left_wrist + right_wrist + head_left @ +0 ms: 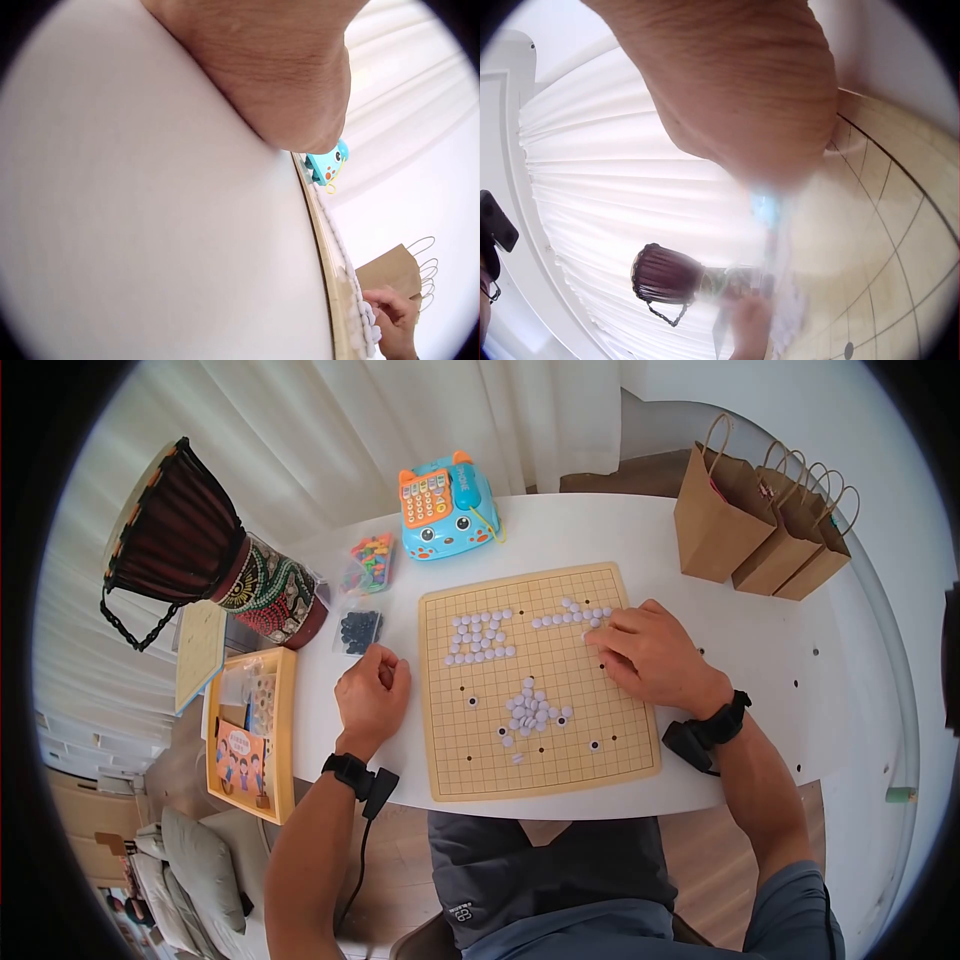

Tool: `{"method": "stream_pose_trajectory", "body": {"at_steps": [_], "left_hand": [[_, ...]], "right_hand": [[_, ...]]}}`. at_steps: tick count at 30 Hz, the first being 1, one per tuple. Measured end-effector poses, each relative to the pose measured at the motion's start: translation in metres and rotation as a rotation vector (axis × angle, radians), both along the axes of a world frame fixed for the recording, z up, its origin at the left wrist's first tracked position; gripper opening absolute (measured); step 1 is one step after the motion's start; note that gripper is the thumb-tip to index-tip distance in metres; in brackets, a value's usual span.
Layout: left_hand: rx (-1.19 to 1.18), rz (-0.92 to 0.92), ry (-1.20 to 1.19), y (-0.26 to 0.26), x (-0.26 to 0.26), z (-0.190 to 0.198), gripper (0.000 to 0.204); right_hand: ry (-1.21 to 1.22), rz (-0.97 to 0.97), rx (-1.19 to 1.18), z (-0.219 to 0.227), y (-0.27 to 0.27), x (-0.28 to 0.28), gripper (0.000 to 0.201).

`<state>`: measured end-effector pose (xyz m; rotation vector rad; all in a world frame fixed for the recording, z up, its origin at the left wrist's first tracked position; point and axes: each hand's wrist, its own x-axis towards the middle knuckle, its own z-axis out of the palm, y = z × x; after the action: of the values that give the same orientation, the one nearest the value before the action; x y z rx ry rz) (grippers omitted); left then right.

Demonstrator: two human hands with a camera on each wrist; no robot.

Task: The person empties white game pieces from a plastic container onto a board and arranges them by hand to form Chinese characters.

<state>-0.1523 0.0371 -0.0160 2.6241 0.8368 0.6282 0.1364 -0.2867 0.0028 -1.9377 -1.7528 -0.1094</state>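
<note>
Left of the board (566, 663), the left hand (372, 693) curls loosely, looking empty, and at the board's far right part the right hand (652, 650) bends over white pieces (577, 615), I can't tell if pinching one, probably light, hard and slippery, best held by their rims.

1. Two hands are showing: left hand (371, 692), right hand (657, 654).
2. One board (600, 772) is lying flat.
3. Dozens of white pieces (528, 710) are lying close.
4. Two clear boxes (352, 583) are standing.
5. One drum (178, 550), one toy phone (447, 542) and one wooden tray (283, 735) are showing.
6. At least three paper bags (722, 515) are standing.
7. Two wristbands (348, 771) are showing.
</note>
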Motion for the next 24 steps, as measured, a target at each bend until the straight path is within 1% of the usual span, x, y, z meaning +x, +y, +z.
{"method": "stream_pose_trajectory", "body": {"at_steps": [17, 19, 21, 22, 24], "left_hand": [[0.005, 0.006, 0.015, 0.001, 0.000, -0.001, 0.015], [0.011, -0.009, -0.013, 0.001, 0.000, -0.002, 0.015], [0.011, -0.011, -0.019, 0.000, 0.000, -0.002, 0.015], [0.010, -0.016, -0.026, 0.000, 0.000, -0.002, 0.016], [-0.002, -0.013, -0.030, 0.000, 0.000, -0.002, 0.015]], "right_hand": [[0.028, -0.021, -0.007, 0.001, -0.002, 0.000, 0.017], [0.031, -0.014, -0.011, 0.002, -0.001, -0.001, 0.018], [0.051, 0.057, 0.026, 0.004, -0.001, -0.003, 0.018], [0.053, 0.059, 0.027, 0.006, -0.001, -0.005, 0.018], [0.057, 0.147, 0.089, 0.009, 0.001, -0.011, 0.021]]}}
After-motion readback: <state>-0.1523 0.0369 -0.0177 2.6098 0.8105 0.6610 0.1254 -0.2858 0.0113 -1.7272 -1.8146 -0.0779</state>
